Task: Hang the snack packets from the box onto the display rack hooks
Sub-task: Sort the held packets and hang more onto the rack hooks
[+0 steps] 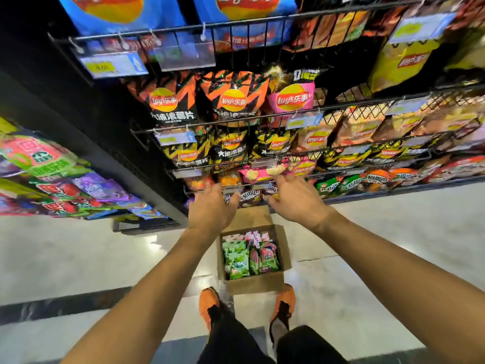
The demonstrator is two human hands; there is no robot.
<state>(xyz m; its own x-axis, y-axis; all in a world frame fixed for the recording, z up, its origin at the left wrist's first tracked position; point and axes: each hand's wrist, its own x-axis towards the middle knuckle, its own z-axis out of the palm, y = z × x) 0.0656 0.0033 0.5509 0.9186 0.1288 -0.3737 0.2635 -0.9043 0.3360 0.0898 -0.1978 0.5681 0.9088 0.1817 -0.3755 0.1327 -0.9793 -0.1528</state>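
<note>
Head cam, looking down at the wire display rack (pixel 236 121) stuffed with chip bags (pixel 233 101). The person's left hand (pixel 210 207) and right hand (pixel 298 198) are both up at the rack's bottom row, either side of a dark snack packet (pixel 249 199) hanging there. Fingertips are right at it, but honestly the blur makes it impossible to tell if either hand is actually gripping it or just touching.

The cardboard box (pixel 254 284) sits open on the floor (pixel 78 258) at the rack's bottom edge, just in front of a pair of orange shoes (pixel 208 303). Green and red packets (pixel 244 258) are packed in wall to wall.
</note>
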